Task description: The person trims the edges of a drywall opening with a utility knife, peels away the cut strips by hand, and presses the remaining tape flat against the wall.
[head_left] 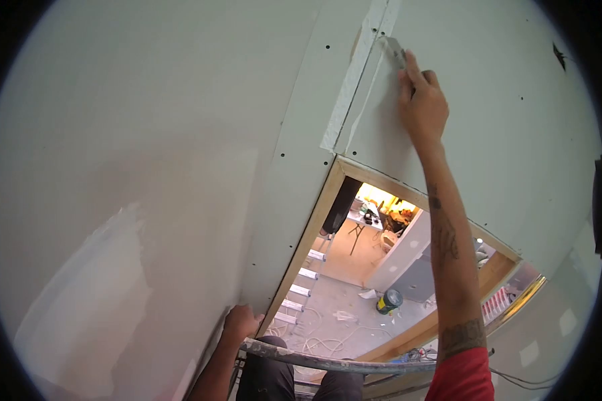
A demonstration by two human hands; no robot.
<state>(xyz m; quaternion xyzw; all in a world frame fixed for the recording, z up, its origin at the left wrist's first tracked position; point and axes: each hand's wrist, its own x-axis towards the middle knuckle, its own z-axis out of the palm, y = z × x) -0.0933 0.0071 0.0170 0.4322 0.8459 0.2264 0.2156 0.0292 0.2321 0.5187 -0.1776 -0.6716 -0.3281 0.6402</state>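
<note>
My right hand [425, 100] is raised high and closed round a putty knife [396, 53], its blade against the drywall beside a taped seam [358, 77] near two screw heads. A thin line of compound runs down the panel just right of the seam. Low at the left, my left hand [242, 322] is closed at the wall's edge beside the wooden door frame [324, 220]; what it grips, if anything, cannot be made out.
A metal rail [328, 361] crosses in front of my legs. Through the doorway are a ladder [299, 290], a dark bucket [389, 302], loose cords on the floor and a folding table [368, 215]. Dried compound [93, 301] covers part of the left wall.
</note>
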